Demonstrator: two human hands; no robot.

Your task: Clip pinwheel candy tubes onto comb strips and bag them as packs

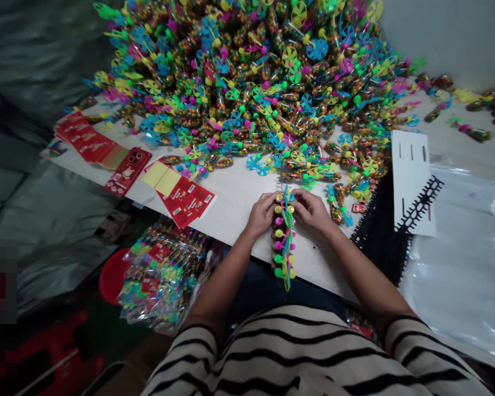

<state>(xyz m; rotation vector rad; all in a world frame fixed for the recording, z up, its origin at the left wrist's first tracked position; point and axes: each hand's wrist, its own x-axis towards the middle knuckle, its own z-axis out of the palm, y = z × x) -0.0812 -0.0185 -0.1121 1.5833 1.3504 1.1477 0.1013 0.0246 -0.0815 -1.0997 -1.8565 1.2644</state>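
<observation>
My left hand (260, 214) and my right hand (309, 212) both grip the top of a long bundle of candy-filled plastic tubes (283, 242). The bundle lies on the white table (235, 203) and has yellow, pink and green caps along its sides. Green and blue ribbon-like strands (287, 242) run down its middle. Just beyond my hands, loose tubes with pinwheels spread out from a large heap (247, 82). The lower end of the bundle reaches the table's near edge.
Red printed card sheets (185, 201) and a red phone-shaped card (128, 171) lie at the table's left. To the right are a white card (412, 181), black comb-like strips (379, 236) and a clear plastic sheet (457, 286). Packed bags (160, 280) and a red basin (113, 275) sit below the table.
</observation>
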